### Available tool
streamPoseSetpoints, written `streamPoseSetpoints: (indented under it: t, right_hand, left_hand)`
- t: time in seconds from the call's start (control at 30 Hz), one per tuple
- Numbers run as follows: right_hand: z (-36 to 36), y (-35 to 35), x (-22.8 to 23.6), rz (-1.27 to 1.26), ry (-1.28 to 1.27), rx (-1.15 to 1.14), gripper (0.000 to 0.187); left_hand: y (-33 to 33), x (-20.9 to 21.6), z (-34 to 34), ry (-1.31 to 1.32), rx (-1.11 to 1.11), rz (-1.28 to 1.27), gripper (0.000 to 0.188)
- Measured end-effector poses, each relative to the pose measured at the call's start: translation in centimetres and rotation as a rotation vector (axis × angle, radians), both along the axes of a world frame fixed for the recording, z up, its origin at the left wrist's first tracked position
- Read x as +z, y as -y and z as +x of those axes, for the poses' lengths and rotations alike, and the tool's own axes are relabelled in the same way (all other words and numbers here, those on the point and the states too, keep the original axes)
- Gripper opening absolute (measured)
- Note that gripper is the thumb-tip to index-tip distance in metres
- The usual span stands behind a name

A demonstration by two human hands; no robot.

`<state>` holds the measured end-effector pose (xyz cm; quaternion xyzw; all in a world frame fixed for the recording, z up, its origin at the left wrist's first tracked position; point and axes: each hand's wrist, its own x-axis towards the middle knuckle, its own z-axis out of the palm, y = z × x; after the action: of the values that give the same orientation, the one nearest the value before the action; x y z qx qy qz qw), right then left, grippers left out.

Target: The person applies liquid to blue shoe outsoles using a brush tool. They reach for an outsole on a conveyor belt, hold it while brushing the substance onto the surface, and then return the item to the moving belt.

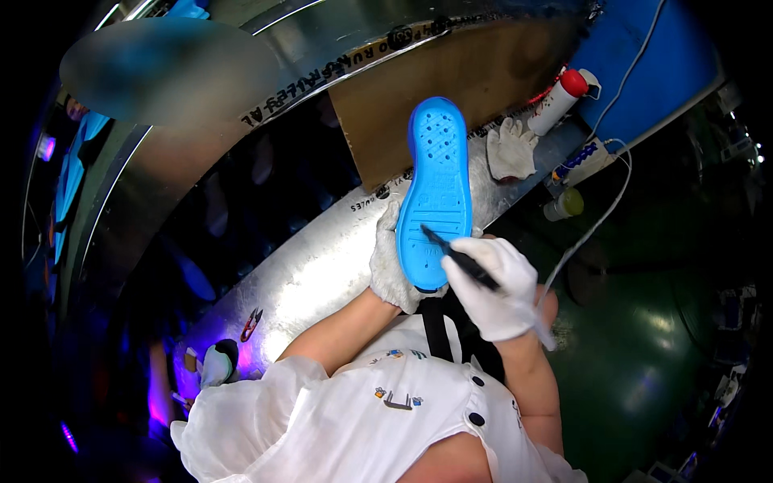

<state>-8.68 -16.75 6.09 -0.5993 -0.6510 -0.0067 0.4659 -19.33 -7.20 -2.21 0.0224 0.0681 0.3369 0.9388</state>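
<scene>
Shirt (338, 427), left hand (386, 262) cupping sole (436, 189); right hand (503, 290) apparently pinching tool (469, 264)

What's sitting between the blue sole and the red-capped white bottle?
A loose white glove lies between the blue sole and the red-capped white bottle, as the head view shows.

Loose white glove (511, 150) and red-capped bottle (555, 109) resting at two o'clock, red-handled snips (251, 324) lying at eight.
</scene>
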Motion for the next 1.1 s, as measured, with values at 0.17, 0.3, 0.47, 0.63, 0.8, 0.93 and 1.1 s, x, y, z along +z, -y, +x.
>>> streamPoseSetpoints:
  t: [0.17, 0.3, 0.47, 0.63, 0.8, 0.93, 1.1]
  right_hand:
    - [0.0, -1.8, 0.3, 0.095, 0.051, -0.091, 0.021]
    - [-1.1, -1.0, 0.8, -0.046, -0.319, -0.016, 0.018]
    - [-1.3, -1.2, 0.0, 0.131, 0.065, 0.057, 0.025]
    - [-0.9, -0.9, -1.3, -0.083, -0.468, -0.125, 0.022]
    - [-3.9, 0.4, 0.1, 0.035, -0.035, 0.152, 0.021]
    - [-1.8, -0.7, -1.8, -0.120, -0.439, -0.162, 0.028]
    - [-4.0, 0.7, -1.6, -0.054, -0.273, 0.117, 0.020]
  left_hand:
    - [1.9, 0.7, -0.2, 0.035, 0.003, -0.055, 0.062]
    - [1.1, -1.3, -0.5, 0.198, -0.091, 0.089, 0.069]
    - [1.6, 1.9, -0.6, -0.036, -0.021, -0.312, 0.077]
    - [1.1, -1.1, -1.4, 0.369, -0.135, -0.130, 0.082]
    - [1.4, 0.8, -1.8, 0.203, -0.060, -0.033, 0.087]
    - [-0.1, -1.0, -1.1, 0.484, -0.157, -0.061, 0.089]
    - [-0.5, -0.4, -1.9, 0.414, -0.108, 0.046, 0.079]
